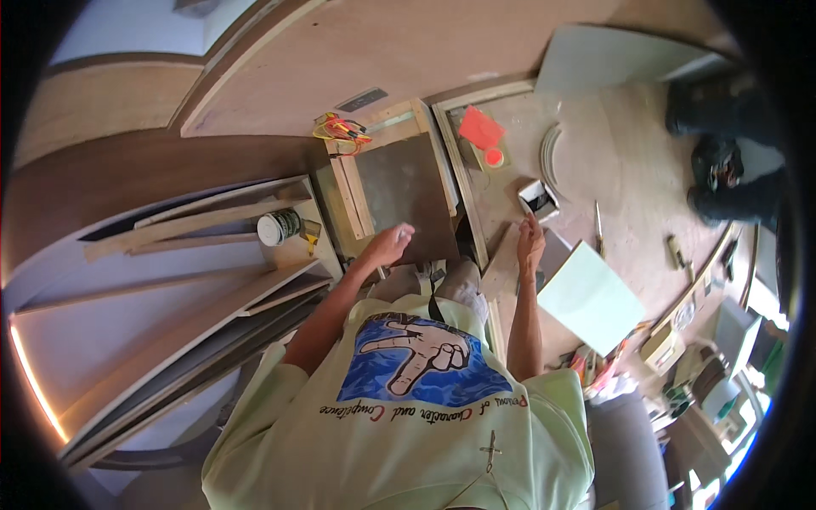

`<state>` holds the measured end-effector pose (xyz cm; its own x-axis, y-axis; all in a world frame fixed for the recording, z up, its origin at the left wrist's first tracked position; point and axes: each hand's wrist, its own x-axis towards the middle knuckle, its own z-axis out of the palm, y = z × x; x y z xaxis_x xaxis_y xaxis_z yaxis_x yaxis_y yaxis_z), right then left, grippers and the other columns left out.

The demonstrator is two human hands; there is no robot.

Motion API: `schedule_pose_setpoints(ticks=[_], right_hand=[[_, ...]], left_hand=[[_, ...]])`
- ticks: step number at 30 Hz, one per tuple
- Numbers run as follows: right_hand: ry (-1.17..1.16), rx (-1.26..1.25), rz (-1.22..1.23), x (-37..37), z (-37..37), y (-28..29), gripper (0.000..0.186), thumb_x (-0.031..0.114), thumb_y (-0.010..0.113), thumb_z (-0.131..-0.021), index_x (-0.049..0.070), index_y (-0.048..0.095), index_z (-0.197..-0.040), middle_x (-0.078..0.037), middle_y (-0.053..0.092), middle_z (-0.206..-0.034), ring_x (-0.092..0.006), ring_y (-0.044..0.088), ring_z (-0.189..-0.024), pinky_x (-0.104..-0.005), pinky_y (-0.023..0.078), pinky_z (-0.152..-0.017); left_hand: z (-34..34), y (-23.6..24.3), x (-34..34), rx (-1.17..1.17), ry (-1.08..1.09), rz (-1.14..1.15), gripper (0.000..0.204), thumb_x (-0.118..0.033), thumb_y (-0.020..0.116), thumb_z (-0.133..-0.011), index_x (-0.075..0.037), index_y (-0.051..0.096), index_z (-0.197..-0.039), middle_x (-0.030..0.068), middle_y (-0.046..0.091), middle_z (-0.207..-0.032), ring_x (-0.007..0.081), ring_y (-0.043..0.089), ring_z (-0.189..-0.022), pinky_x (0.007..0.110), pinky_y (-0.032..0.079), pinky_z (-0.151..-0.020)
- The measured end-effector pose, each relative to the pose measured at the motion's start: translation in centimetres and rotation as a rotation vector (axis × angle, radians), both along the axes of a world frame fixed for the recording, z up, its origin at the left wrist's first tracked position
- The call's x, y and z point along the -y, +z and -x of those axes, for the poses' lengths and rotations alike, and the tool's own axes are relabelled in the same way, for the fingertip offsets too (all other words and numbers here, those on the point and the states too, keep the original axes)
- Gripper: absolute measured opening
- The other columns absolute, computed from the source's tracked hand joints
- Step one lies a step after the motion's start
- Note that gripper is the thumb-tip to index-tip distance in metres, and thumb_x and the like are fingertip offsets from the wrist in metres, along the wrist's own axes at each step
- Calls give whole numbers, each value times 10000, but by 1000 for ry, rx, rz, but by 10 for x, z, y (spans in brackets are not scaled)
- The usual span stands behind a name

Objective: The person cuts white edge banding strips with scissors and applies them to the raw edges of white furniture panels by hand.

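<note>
My left hand (389, 246) is over the lower edge of a dark brown panel (408, 183), which lies against a light wooden frame (350, 191). Its fingers are curled together, with a whitish spot at the tips; what they hold, if anything, is too small to name. My right hand (531, 244) reaches forward with fingers drawn together, its tips just below a small white box (550, 209) with something dark inside. Whether it pinches anything is hidden. A pale green square sheet (592, 299) lies to the right of my right forearm.
On the right-hand board lie a red sheet (481, 127), a round orange-red lid (494, 157), curved strips (550, 157) and a slim tool (598, 228). A can (277, 228) and wooden strips (191, 225) are left. Red-yellow cables (340, 128) lie ahead. Another person's legs (735, 200) show far right.
</note>
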<state>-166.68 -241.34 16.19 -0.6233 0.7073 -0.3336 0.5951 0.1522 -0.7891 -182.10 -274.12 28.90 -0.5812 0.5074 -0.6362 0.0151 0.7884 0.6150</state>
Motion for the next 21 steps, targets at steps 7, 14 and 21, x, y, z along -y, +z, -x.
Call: schedule_pose_setpoints(ticks=[7,14,21], right_hand=[[-71,-42,16,1,-23,43,403,249,540,-904,24,587,-1235,-186,663,-1055,-252,646,-915,-335,486,-831],[103,61,218,10,-43,21,412,210,531,-890,-12,578,-1233,-170,660,-1091,-198,655,-831,-311,496,-791],[320,17,417,18,-26,-30,452,241,576,-874,-28,563,-1236,-91,670,-953,-163,643,-751,-278,497,-659]], left_hand=[[22,9,-43,-27,-83,1,287,-201,485,-942,-27,555,-1159,182,660,-1044,303,643,-967,381,488,-845],[-31,2,-23,-24,-59,-60,255,-182,488,-913,-17,592,-1078,190,668,-971,337,642,-936,409,499,-812],[-66,1,22,-8,72,-45,261,-183,490,-897,-36,593,-1087,188,662,-997,357,623,-957,428,486,-818]])
